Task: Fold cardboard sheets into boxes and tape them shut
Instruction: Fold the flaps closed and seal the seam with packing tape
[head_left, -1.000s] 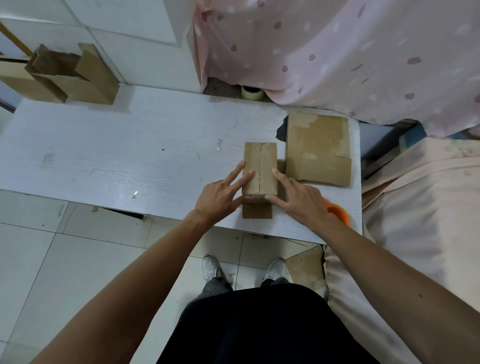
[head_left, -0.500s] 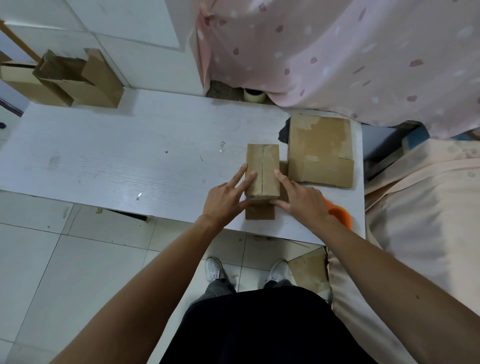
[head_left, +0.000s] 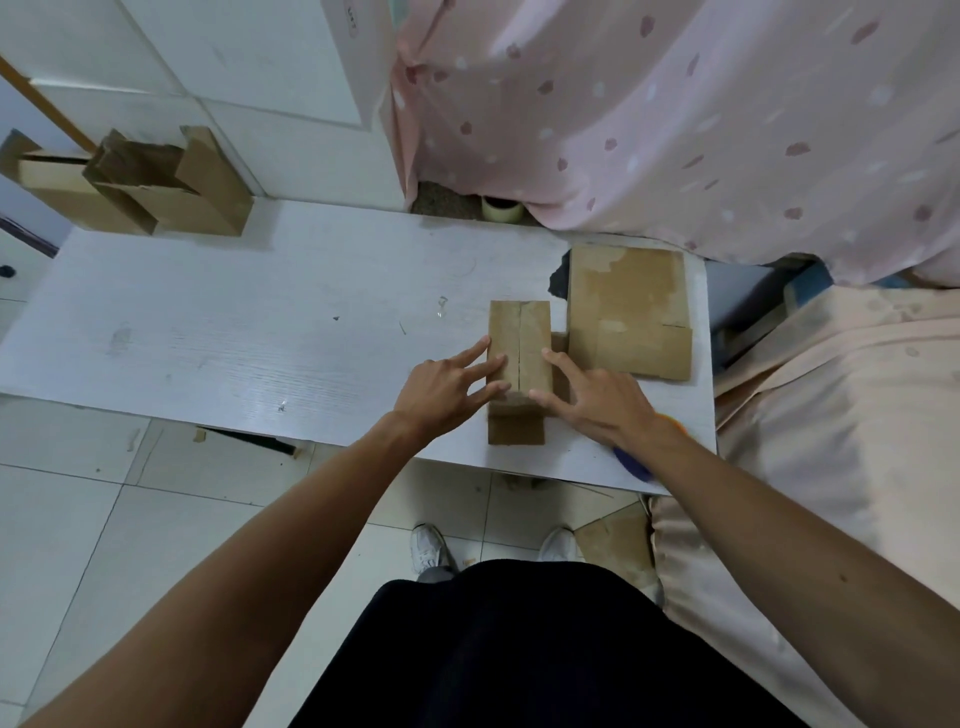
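Standing at a white table (head_left: 260, 338), a person looks down on a small cardboard box (head_left: 519, 343) that sits near the table's front edge, toward its right end. The box's two top flaps are folded down and meet at a seam along the middle. One more flap (head_left: 517, 428) lies flat on the table at the near end.

The left hand (head_left: 441, 387) reaches in from the left, its fingers (head_left: 496, 364) straight and spread, with the tips resting on the left top flap. The right hand (head_left: 597, 400) comes from the right, fingers also straight and spread. Its forefinger lies on the right flap and its thumb touches the box's near edge. Neither hand grips anything.

Just right of the box lies a flat cardboard sheet (head_left: 628, 312). Open boxes (head_left: 156, 192) stand at the table's far left corner. A tape roll (head_left: 502, 209) sits behind the table under a pink dotted curtain (head_left: 675, 130). An orange item (head_left: 675, 423) shows partly behind the right wrist.
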